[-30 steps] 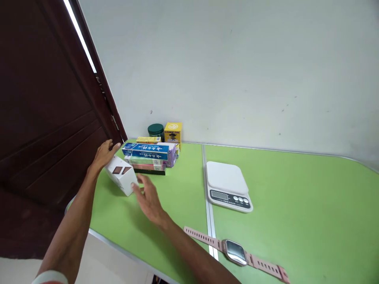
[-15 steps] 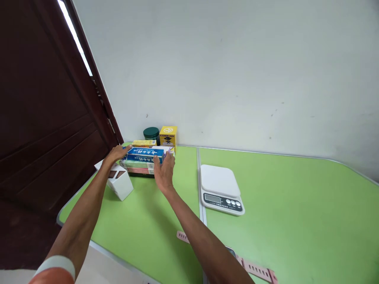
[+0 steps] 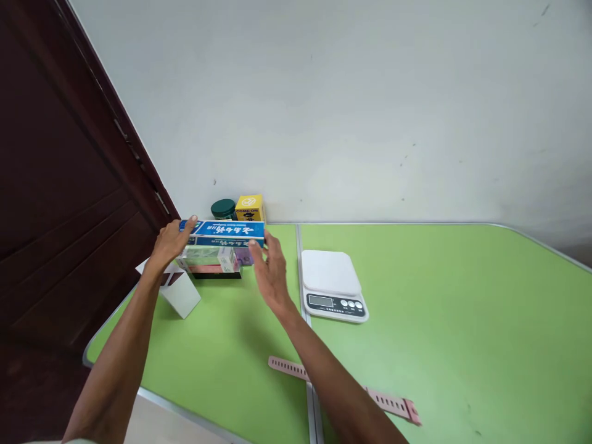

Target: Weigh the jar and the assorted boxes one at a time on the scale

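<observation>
Left hand (image 3: 169, 244) and right hand (image 3: 272, 274) are pinching blue toothpaste box (image 3: 226, 229) at its ends; green carton (image 3: 203, 255) is lying ungrasped below

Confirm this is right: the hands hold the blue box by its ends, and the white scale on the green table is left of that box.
The side is wrong: the head view shows the white scale right of the blue box, on the green table. The left hand and right hand hold the box's ends.
</observation>
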`<state>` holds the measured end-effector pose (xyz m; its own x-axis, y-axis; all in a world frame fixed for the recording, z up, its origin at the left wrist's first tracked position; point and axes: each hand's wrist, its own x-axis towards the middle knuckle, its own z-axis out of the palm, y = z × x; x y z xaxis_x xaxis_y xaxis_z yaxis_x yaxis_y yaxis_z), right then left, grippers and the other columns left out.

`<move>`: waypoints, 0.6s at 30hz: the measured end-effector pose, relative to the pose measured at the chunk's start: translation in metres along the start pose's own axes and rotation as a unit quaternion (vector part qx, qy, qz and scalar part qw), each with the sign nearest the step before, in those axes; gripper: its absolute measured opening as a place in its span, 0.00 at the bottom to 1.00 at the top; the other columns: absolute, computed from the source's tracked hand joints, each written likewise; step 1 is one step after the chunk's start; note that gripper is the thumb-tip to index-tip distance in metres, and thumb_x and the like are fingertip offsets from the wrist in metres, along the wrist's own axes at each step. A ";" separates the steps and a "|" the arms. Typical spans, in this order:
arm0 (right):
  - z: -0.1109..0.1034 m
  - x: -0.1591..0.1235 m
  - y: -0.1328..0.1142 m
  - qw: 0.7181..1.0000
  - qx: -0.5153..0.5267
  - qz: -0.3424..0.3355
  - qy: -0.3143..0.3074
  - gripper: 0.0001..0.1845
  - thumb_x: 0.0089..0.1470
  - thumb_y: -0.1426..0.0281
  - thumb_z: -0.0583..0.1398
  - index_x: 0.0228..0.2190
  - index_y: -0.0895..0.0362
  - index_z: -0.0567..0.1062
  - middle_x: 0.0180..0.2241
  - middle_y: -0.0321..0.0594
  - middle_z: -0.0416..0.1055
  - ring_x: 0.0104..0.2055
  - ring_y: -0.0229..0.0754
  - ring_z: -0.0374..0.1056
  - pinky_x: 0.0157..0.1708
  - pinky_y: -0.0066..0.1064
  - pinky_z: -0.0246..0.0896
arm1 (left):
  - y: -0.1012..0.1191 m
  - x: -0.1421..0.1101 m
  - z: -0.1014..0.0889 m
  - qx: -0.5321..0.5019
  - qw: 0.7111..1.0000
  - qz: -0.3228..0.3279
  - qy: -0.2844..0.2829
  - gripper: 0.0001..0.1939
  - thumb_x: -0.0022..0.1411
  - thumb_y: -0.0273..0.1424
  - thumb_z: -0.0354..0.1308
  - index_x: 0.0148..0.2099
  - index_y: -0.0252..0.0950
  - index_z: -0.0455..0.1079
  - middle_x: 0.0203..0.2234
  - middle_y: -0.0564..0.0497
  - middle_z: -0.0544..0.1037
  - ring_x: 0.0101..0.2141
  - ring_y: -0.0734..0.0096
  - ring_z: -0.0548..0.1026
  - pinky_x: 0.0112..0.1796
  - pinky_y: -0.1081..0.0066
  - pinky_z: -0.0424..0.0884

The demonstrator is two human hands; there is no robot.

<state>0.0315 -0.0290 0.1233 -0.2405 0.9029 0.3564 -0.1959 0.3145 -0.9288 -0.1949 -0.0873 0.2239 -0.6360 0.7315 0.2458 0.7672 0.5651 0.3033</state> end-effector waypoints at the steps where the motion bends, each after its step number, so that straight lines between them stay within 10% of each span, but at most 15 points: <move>1: -0.015 -0.001 -0.005 1.000 -0.002 0.003 0.014 0.36 0.64 0.45 0.54 0.64 0.53 0.68 0.62 0.51 0.68 0.66 0.58 0.63 0.63 0.53 0.61 | 0.012 -0.007 0.002 -0.013 1.000 0.016 0.001 0.45 0.66 0.65 0.37 0.52 0.31 0.76 0.48 0.32 0.82 0.51 0.37 0.78 0.48 0.56 0.70; 11: -0.192 -0.020 0.015 0.975 -0.130 0.068 0.166 0.43 0.57 0.41 0.58 0.63 0.57 0.71 0.62 0.55 0.70 0.62 0.61 0.68 0.61 0.54 0.64 | 0.130 -0.082 0.131 -0.275 0.944 0.133 -0.121 0.31 0.68 0.58 0.49 0.50 0.37 0.76 0.47 0.37 0.82 0.49 0.45 0.78 0.52 0.54 0.70; 18: -0.232 -0.036 0.053 0.975 -0.120 0.114 0.150 0.42 0.56 0.40 0.59 0.61 0.56 0.72 0.61 0.55 0.71 0.59 0.60 0.71 0.57 0.53 0.68 | 0.145 -0.096 0.179 -0.274 0.940 0.135 -0.154 0.28 0.69 0.57 0.47 0.45 0.39 0.75 0.44 0.38 0.82 0.48 0.48 0.79 0.52 0.53 0.71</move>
<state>0.2505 0.0229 0.0379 0.0446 0.9911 0.1255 0.0675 0.1223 -0.9902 -0.0082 -0.0071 0.0792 -0.3057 0.9432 0.1303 0.6854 0.1230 0.7177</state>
